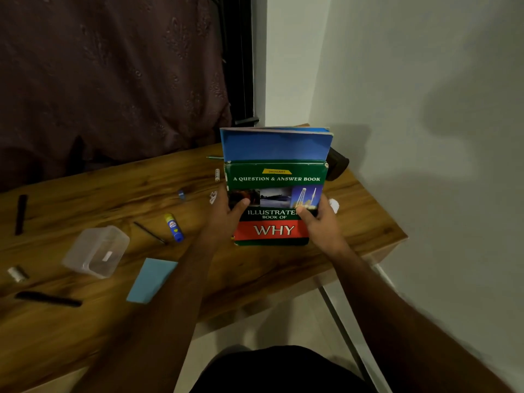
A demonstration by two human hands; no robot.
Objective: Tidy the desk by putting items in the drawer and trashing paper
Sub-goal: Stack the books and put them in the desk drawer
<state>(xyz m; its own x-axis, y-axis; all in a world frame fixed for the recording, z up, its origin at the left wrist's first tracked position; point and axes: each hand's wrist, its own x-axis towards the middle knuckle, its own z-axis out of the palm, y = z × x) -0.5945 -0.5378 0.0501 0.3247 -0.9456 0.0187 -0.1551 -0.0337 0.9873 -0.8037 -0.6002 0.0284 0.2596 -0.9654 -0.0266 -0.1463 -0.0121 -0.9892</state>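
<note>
Wooden worktop (354, 222) in a corner, wall to my right, dark curtain behind. I have both hands on two upright books: left hand (226, 211) and right hand (320, 217) curled round the edges of the green book (275, 194), with a blue book (276, 146) standing behind it. I judge the tidying barely begun: glue stick (173, 226), plastic tub (96, 251), blue card (150, 279), combs (48, 299) and crumpled paper (334, 205) lie loose on the worktop. No drawer shows.

Bare forearms, no sleeves; hands (226, 211) ringless; dark garment at lap.
</note>
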